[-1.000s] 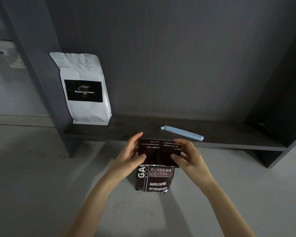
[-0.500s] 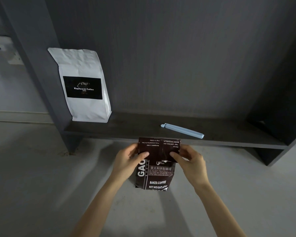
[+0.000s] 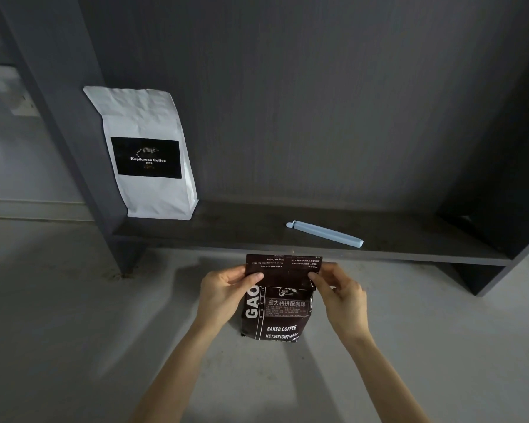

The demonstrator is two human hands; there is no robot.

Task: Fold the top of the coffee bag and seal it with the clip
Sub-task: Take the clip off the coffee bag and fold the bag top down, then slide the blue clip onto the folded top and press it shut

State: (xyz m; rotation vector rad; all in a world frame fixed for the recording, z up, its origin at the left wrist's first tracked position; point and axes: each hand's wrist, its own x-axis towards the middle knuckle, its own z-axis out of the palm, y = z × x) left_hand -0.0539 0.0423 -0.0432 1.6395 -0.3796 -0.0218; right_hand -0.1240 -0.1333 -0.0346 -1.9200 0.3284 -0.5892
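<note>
A dark brown coffee bag (image 3: 280, 312) with white print stands upright on the grey floor, its top flap folded down toward me so the printing there reads upside down. My left hand (image 3: 225, 290) pinches the left edge of the folded flap, thumb on the front. My right hand (image 3: 339, 293) pinches the flap's right edge the same way. A long pale blue clip (image 3: 326, 229) lies shut on the dark shelf just behind the bag, with neither hand touching it.
A white coffee bag (image 3: 148, 154) with a black label leans upright at the left end of the low dark shelf (image 3: 251, 236). The shelf's dark side panels rise at left and right. Grey floor (image 3: 74, 331) spreads around the brown bag.
Both hands have slid outward from the front of the flap to its side edges, and the fold has been pressed flatter. The clip has stayed put.
</note>
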